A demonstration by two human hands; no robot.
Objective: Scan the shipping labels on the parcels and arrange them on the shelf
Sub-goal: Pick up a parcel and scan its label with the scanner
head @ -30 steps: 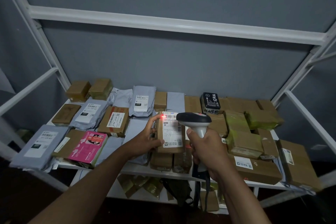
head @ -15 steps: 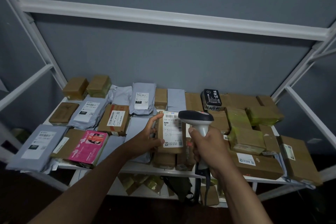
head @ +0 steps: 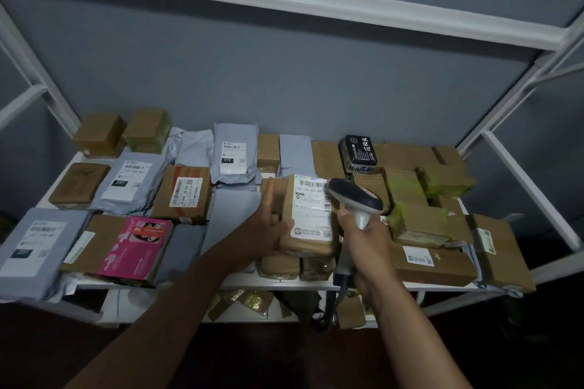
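A brown parcel (head: 311, 240) with a white shipping label (head: 313, 208) stands tilted up on other parcels at the front middle of the white shelf (head: 221, 283). My left hand (head: 268, 227) holds its left edge, thumb on the front and fingers straight up along the side. My right hand (head: 368, 240) grips the handle of a grey barcode scanner (head: 355, 197). The scanner's head sits just right of the label and covers its right edge. No red light shows on the label.
The shelf is crowded with parcels: grey mailer bags (head: 129, 181) and a pink box (head: 136, 249) at left, brown boxes (head: 433, 265) and a black packet (head: 358, 153) at right. White frame bars (head: 521, 180) rise at both sides. More packets lie on a lower shelf (head: 252, 303).
The red scan light seen on the label a second ago has gone out. My left fingers have straightened along the parcel's edge. The scanner has barely moved.
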